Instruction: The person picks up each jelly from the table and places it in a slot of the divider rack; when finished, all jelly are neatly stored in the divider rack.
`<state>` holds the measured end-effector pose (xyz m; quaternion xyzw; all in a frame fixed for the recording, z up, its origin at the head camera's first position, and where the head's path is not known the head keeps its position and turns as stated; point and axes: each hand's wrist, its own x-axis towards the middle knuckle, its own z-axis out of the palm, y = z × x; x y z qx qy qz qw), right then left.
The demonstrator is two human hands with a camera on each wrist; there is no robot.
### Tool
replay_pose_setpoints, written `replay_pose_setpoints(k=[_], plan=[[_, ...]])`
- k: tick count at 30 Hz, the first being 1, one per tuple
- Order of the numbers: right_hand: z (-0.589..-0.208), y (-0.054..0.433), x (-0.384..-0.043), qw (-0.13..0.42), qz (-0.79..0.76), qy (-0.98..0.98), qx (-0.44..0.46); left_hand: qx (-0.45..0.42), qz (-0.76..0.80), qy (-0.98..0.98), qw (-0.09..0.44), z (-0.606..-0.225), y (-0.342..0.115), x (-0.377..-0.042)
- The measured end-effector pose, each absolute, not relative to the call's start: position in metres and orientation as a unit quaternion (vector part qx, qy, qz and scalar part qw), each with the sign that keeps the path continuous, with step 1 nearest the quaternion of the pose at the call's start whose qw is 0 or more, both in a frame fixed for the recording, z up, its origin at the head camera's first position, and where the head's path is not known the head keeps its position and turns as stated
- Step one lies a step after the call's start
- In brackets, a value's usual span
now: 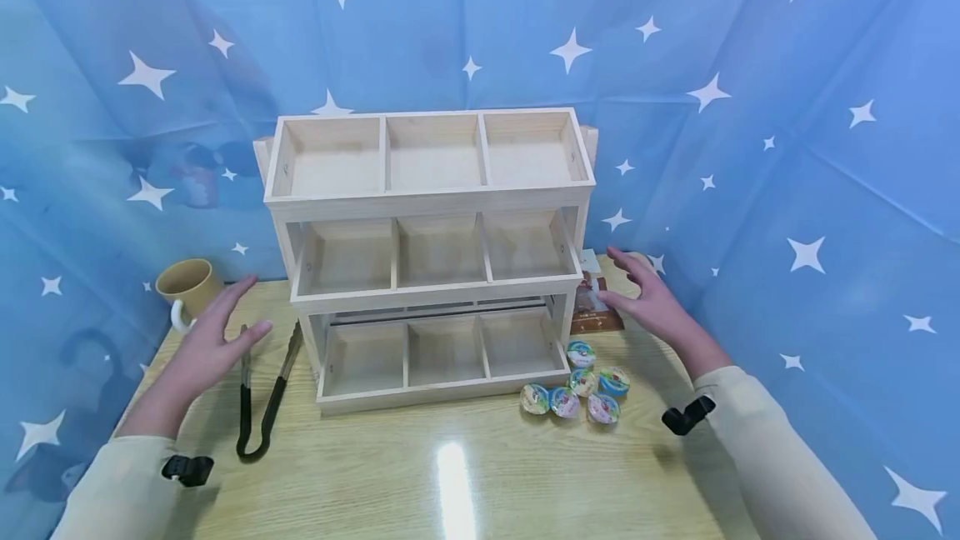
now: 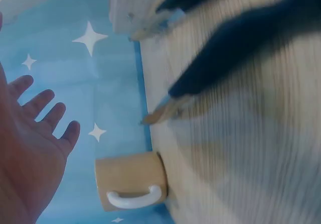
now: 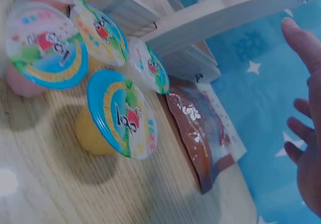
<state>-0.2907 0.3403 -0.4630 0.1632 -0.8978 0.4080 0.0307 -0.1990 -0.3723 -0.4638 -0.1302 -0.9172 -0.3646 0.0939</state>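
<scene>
My left hand hovers over the table's left side with fingers spread, holding nothing. Beneath and beside it lie black-handled tongs, arms apart. A tan mug with a white handle stands just beyond that hand. On the other side my right hand is raised, fingers extended and apart, touching nothing. Near it a brown snack packet lies beside the rack. Several jelly cups with printed lids sit at the rack's front right corner. Between both hands stands a three-tier wooden rack, its visible compartments bare.
A pale wood table carries everything, with a bright light reflection near its front. Blue curtains with white stars enclose the back and sides. The rack's front edge reaches toward the jelly cups.
</scene>
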Motion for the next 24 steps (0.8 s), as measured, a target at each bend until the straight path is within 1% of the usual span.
replay_pose_setpoints(k=[9,17,24], plan=[[-0.463,0.334,-0.276,0.025,0.431,-0.890,0.151,-0.137,-0.445,-0.879,0.105,-0.470,-0.355,-0.192],[-0.475,0.328,-0.267,0.024,0.457,-0.874,0.162,-0.129,-0.465,-0.871,0.093,-0.479,-0.339,-0.192],[-0.484,0.325,-0.255,0.012,0.457,-0.875,0.157,-0.116,-0.456,-0.879,0.075,-0.486,-0.327,-0.189]])
